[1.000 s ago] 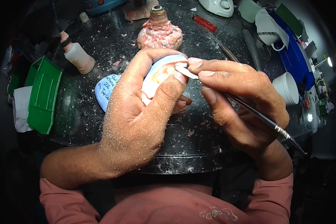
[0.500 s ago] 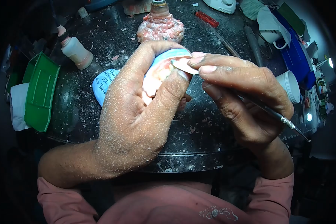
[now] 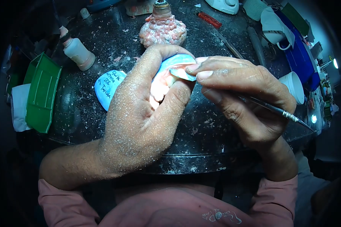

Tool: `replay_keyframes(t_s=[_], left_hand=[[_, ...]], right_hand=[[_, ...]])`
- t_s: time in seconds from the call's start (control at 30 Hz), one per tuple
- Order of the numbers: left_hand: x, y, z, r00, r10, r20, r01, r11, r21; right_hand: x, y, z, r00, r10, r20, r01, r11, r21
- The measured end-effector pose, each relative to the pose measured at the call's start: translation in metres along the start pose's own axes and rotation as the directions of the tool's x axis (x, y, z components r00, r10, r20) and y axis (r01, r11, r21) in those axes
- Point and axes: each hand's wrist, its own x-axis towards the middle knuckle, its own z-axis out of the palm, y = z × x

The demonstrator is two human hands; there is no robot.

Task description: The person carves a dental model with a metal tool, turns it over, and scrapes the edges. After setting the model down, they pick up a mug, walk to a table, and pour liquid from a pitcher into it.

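My left hand [image 3: 138,117], dusted with pale powder, is wrapped round a blue-based dental cast [image 3: 177,59]. Pink wax and pale teeth show on the cast, partly hidden behind my thumb. In my right hand [image 3: 250,89] is a slim metal wax carver [image 3: 267,106], pinched between thumb and fingers. Its broad blade [image 3: 182,73] lies against the wax and teeth near my left thumb, while the thin other end points down to the right. A second blue cast [image 3: 108,90] with black handwriting rests on the table behind my left hand.
A burner caked in pink wax [image 3: 163,32] stands just beyond the cast. To the left are a plastic bottle [image 3: 78,53] and a green tray [image 3: 43,96]. A red-handled tool [image 3: 209,20] lies at the back; a white cup [image 3: 293,87] stands right. Scraps litter the dark table [image 3: 201,132].
The held cast has shifted slightly down and right and tilted in my left hand. The carver's blade has turned and moved a little lower along the wax.
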Motion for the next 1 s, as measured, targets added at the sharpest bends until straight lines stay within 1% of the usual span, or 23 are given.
replay_keyframes(t_s=[0.03, 0.1, 0.13, 0.2, 0.23, 0.3, 0.43, 0.5, 0.53, 0.6, 0.73, 0.83, 0.9, 1.0], left_hand=[[0.001, 0.0, -0.001, 1.0, 0.001, 0.001, -0.001, 1.0, 0.001], [0.002, 0.001, -0.005, 0.999, 0.041, 0.031, -0.045, 0.986, 0.164], [0.003, 0.0, -0.006, 0.999, 0.04, 0.031, -0.045, 0.985, 0.164], [0.005, -0.004, -0.008, 0.985, 0.158, 0.07, -0.171, 0.952, 0.254], [0.006, -0.003, -0.009, 0.985, 0.16, 0.071, -0.173, 0.952, 0.254], [0.008, -0.001, -0.009, 0.978, 0.187, 0.088, -0.205, 0.931, 0.302], [0.008, -0.003, -0.009, 0.975, 0.211, 0.07, -0.222, 0.927, 0.303], [0.009, -0.003, -0.01, 0.971, 0.223, 0.081, -0.237, 0.895, 0.378], [0.009, -0.003, -0.01, 0.972, 0.222, 0.081, -0.237, 0.895, 0.378], [0.009, -0.004, -0.012, 0.968, 0.23, 0.103, -0.251, 0.861, 0.442], [0.009, -0.003, -0.012, 0.968, 0.229, 0.103, -0.25, 0.841, 0.48], [0.009, -0.003, -0.013, 0.967, 0.233, 0.098, -0.251, 0.833, 0.493], [0.008, -0.002, -0.014, 0.968, 0.223, 0.114, -0.249, 0.799, 0.548], [0.009, -0.002, -0.014, 0.976, 0.194, 0.101, -0.217, 0.817, 0.535]], right_hand=[[0.001, 0.0, -0.001, 1.0, -0.001, -0.001, 0.001, 1.0, 0.0], [0.002, 0.0, -0.001, 0.998, -0.035, 0.051, 0.036, 0.999, -0.01], [0.002, 0.0, -0.001, 0.998, -0.035, 0.05, 0.036, 0.999, -0.01], [0.002, 0.0, 0.001, 0.998, -0.022, 0.051, 0.02, 0.999, 0.033], [0.001, 0.002, 0.002, 0.998, -0.023, 0.05, 0.022, 0.999, 0.032], [-0.002, 0.007, 0.005, 1.0, -0.024, -0.021, 0.026, 0.993, 0.115], [-0.002, 0.004, 0.006, 0.999, 0.0, -0.043, 0.005, 0.994, 0.112], [-0.001, 0.006, 0.005, 1.0, -0.024, -0.013, 0.025, 0.994, 0.106], [-0.001, 0.006, 0.004, 1.0, -0.023, -0.013, 0.024, 0.994, 0.106], [-0.002, 0.008, 0.004, 0.999, -0.034, 0.011, 0.032, 0.993, 0.115], [-0.002, 0.006, 0.005, 1.0, -0.014, 0.0, 0.014, 0.994, 0.111], [-0.001, 0.004, 0.004, 1.0, -0.008, 0.022, 0.005, 0.992, 0.129], [0.0, 0.003, 0.005, 0.999, -0.016, 0.051, 0.012, 0.997, 0.082], [0.002, 0.003, 0.002, 0.994, -0.037, 0.1, 0.032, 0.998, 0.051]])
